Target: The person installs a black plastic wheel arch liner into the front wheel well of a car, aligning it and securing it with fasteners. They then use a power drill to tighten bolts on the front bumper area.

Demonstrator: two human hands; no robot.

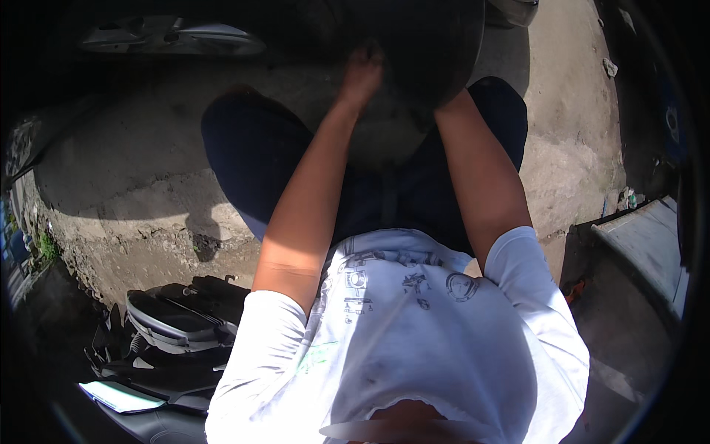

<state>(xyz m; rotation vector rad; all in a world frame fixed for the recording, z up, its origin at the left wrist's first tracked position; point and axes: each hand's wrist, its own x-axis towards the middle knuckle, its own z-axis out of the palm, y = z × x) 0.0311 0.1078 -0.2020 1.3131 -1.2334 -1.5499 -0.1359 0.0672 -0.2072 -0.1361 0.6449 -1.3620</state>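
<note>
A large dark, glossy panel with a rounded right edge fills the top middle of the head view. My left hand is at its lower left part, with the fingers curled in toward the dark surface. What those fingers hold, if anything, is lost in shadow. My right forearm reaches up to the panel's lower right edge. The right hand itself passes behind the panel, so its fingers are hidden. Both arms stretch forward between my bent knees in dark trousers.
A silver wheel rim shows in the dark at the upper left. Rough concrete ground lies around me, partly in shade. A black motorbike stands close at the lower left. A pale, flat-sided object is at the right.
</note>
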